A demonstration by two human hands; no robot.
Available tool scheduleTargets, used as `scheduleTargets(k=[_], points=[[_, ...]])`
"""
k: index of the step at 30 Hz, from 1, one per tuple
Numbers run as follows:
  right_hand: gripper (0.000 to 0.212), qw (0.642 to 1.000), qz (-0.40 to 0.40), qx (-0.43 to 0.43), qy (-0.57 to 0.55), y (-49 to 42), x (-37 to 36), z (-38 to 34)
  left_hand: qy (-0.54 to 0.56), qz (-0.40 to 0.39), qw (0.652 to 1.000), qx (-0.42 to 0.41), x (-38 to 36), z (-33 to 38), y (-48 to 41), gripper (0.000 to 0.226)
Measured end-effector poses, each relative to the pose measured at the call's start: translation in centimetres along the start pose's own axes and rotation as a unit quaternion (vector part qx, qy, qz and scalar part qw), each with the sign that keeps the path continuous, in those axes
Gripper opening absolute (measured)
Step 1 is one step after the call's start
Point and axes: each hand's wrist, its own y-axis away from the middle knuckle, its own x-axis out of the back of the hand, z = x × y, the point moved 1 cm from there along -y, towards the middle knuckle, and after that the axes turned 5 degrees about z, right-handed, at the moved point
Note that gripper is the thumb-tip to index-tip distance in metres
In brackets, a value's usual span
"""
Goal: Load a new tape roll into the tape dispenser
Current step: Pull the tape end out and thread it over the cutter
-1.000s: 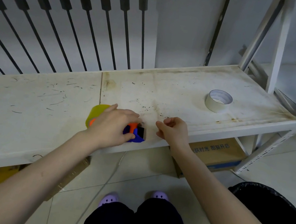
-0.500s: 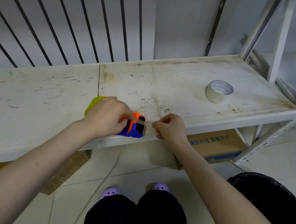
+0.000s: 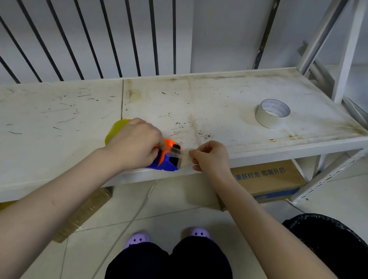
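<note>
Right hand [image 3: 211,158] had drawn away from the tape dispenser [image 3: 167,162], stretching a clear tape strip [image 3: 179,155] from it | its fingers [image 3: 196,156] pinched the strip's end | left hand [image 3: 133,146] gripped the dispenser and its yellow roll [image 3: 114,130] at the shelf's [image 3: 207,109] front edge | white tape roll [image 3: 271,116] lay well apart, right.

Left hand [image 3: 132,145] gripping tape dispenser [image 3: 167,158], right hand [image 3: 211,157] pinching tape [image 3: 179,155]

Scuffed, stained white shelf [image 3: 33,139] in front of you. Orange & blue tape dispenser [image 3: 166,165] sits near its front edge; white tape roll [image 3: 263,118] lies flat far R, well apart.
</note>
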Motion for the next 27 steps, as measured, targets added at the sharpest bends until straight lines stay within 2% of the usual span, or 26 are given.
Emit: scheduleTargets(k=[4,13,21,23,27], points=[[0.012,1.0,0.011,0.007,-0.007,-0.3,-0.1,0.1,-0.02,-0.009,1.0,-0.021,-0.2,-0.1,0.0,0.035],[0.012,0.999,0.039,0.021,-0.016,-0.6,-0.6,0.4,-0.037,0.049,0.996,-0.059,-0.8,-0.3,0.5,0.025],[0.013,0.998,0.038,0.023,-0.039,-0.9,-1.0,0.5,-0.096,0.062,0.991,-0.067,-1.2,-0.2,0.6,0.016],[0.02,0.998,0.027,0.024,-0.045,-0.8,-1.0,0.5,-0.099,0.064,0.991,-0.061,-1.3,-0.1,0.5,0.017],[0.052,0.999,0.014,0.035,-0.003,-0.4,-1.1,0.3,-0.103,0.069,0.991,-0.054,-1.5,-0.1,0.4,0.017]])
